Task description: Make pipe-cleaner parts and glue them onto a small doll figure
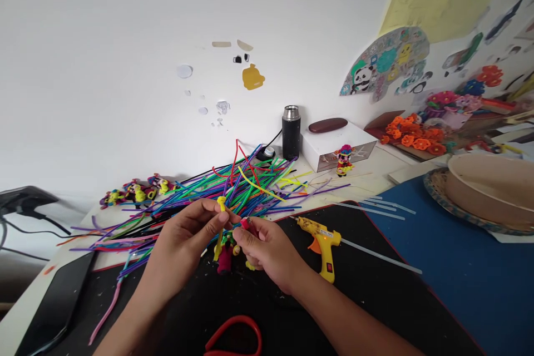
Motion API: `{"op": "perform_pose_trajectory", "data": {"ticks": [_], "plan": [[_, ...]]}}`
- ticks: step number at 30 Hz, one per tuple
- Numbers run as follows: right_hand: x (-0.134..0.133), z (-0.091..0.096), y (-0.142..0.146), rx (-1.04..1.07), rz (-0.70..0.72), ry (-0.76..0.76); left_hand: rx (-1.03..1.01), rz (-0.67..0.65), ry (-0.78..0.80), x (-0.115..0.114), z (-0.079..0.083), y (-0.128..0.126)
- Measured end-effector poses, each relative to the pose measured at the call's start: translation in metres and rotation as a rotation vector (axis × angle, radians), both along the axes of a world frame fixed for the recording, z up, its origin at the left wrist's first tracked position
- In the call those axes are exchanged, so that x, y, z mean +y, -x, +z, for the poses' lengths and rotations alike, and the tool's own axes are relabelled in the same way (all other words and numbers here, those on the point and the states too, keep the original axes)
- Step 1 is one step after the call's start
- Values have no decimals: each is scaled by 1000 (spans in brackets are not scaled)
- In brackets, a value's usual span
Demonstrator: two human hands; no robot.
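Observation:
My left hand [179, 247] is closed, pinching a yellow pipe cleaner [221, 203] with a thick bunched end at the top. Fingers of my right hand [269, 247] are wrapped around a small red object with a dark tip [249, 226]; most of it is hidden, so I cannot tell its kind. Both hands are close together above the black mat. Below and between them is a small pipe-cleaner figure [224, 264] with a magenta lower part and green near the top, partly covered by my fingers.
A yellow glue gun [327, 242] lies right of my hands, a glue stick in its back. Behind spreads a pile of colourful pipe cleaners [250, 183]. Nearest me is a red loop handle [254, 334]. A black bottle [291, 136] and white box [334, 144] stand near the wall.

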State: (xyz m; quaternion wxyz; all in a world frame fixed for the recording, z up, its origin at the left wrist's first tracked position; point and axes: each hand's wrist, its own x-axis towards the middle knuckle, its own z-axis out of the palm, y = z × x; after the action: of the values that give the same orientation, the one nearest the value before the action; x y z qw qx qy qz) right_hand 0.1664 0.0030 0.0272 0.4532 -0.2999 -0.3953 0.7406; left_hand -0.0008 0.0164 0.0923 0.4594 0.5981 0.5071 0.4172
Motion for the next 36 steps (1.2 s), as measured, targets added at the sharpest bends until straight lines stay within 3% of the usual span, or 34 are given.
{"op": "perform_pose_trajectory", "data": {"ticks": [6,15,21,27,36], "plan": [[3,-2,0,5,-67,48,-19,-1,59,-8,7,-5],[2,4,0,8,-187,105,-271,8,198,-3,1,3],[3,2,0,67,-183,127,-314,40,226,1,3,3],[6,5,-7,143,-117,86,-70,107,23,10,-6,11],[3,2,-6,113,-49,37,286,36,-109,8,-16,5]]}}
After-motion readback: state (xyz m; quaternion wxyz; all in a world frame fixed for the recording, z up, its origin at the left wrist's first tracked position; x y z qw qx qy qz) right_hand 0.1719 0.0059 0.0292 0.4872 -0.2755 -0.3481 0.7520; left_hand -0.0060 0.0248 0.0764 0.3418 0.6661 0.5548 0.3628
